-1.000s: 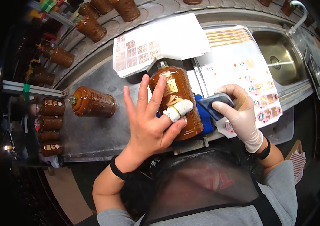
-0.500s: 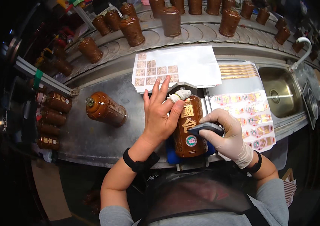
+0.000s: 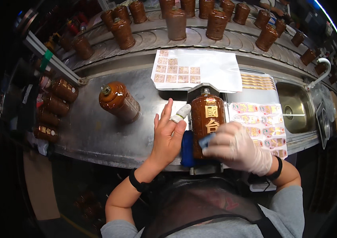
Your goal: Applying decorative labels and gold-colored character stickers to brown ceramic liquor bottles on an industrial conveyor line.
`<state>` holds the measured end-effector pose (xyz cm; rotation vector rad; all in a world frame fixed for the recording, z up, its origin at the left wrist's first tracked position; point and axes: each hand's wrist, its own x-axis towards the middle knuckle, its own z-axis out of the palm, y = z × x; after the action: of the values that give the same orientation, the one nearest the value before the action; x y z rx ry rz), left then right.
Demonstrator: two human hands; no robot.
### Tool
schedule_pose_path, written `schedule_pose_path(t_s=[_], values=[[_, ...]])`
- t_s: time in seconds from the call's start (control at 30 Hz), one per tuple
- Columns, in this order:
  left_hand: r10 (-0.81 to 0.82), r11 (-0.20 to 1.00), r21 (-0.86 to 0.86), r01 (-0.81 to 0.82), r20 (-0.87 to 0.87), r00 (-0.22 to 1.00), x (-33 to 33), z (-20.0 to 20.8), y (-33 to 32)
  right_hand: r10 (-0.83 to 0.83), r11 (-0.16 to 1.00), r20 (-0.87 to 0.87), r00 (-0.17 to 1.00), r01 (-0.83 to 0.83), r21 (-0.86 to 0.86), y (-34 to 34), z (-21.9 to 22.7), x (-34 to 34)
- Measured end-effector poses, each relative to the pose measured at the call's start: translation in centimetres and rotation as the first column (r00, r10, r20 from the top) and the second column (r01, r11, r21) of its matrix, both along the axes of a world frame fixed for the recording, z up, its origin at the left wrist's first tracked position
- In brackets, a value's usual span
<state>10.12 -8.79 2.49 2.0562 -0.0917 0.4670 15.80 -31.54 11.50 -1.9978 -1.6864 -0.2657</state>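
Pinching blue pad (image 3: 205,141), gloved R hand (image 3: 236,146) part-hiding btl (image 3: 207,119); L hand (image 3: 167,137), fingers spread; label sheet (image 3: 259,114), sink (image 3: 295,113) at rt

Hands (image 3: 166,139) at a brown bottle (image 3: 207,101), gloved right one (image 3: 238,144) gripping a blue tool (image 3: 205,140)

The nearest bottle (image 3: 200,104) is glossy brown with gold characters (image 3: 211,111) down its front; the pad (image 3: 187,148) beneath it is blue. The glove (image 3: 255,158) on the right fingers (image 3: 223,137) is milky white, the flat tool (image 3: 206,140) in them blue, and the wrap (image 3: 183,111) on the left fingers (image 3: 169,106) white with a yellowish band (image 3: 180,116). Wristbands (image 3: 136,182) are black, sleeves (image 3: 120,228) grey. On the silvery grey table (image 3: 81,127), one white sheet (image 3: 218,69) bears a grid of pinkish brown squares (image 3: 172,69), a second sheet (image 3: 258,113) rows of pink, gold and green labels (image 3: 271,119)
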Motion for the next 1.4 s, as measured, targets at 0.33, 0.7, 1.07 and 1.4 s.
schedule_pose_path(t_s=[0.33,0.7,1.07,1.4], values=[[-0.011,0.977,0.213,-0.011,0.103,0.995,0.8,-0.2,-7.2,-0.146,0.967,-0.154,0.977,0.174,0.188,-6.5,-2.3,-1.3],[0.27,0.959,-0.107,-0.263,0.055,0.961,7.2,4.8,-11.1,0.026,0.68,-0.973,0.228,0.71,0.184,-14.8,-4.6,5.6],[-0.108,0.873,-0.481,-0.082,-0.354,0.929,13.2,0.7,-12.7,-0.538,0.82,-0.439,0.72,0.568,-0.074,-11.8,-5.1,-1.9],[-0.405,0.474,-0.877,-0.084,-0.302,0.863,3.6,5.5,-8.6,-0.45,0.892,-0.365,0.815,0.427,-0.147,-11.0,0.9,-6.7]])
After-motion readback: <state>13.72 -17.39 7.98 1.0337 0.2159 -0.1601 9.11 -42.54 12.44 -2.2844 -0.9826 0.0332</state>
